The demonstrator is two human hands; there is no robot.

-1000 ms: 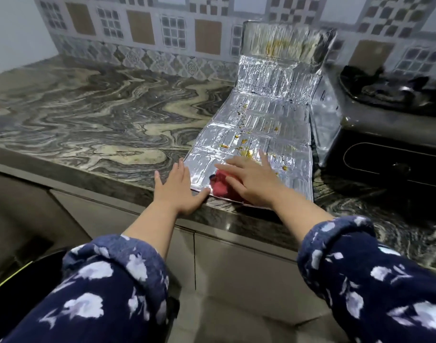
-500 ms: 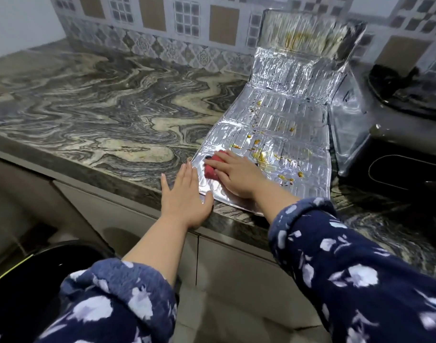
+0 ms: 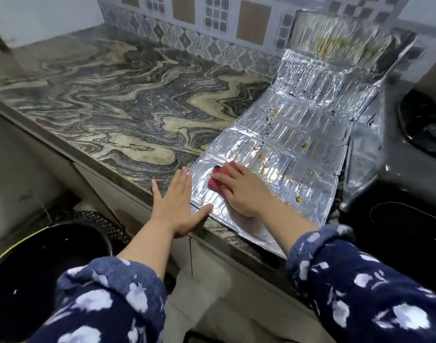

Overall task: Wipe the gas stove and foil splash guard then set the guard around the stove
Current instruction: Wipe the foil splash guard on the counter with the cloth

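The silver foil splash guard lies unfolded on the marble counter, its far panel bent up against the tiled wall and its right panel leaning on the black gas stove. Yellow-brown grease spots dot its middle. My right hand presses a red cloth flat on the guard's near left panel. My left hand lies flat, fingers apart, on the counter edge, with its thumb on the guard's near left corner.
The marble counter stretches left of the guard. A tiled wall runs along the back. A black bin stands on the floor at lower left, below the cabinet fronts.
My right hand has slid the red cloth to the left across the near panel. My left hand has stayed at the guard's corner. The view has shifted left.
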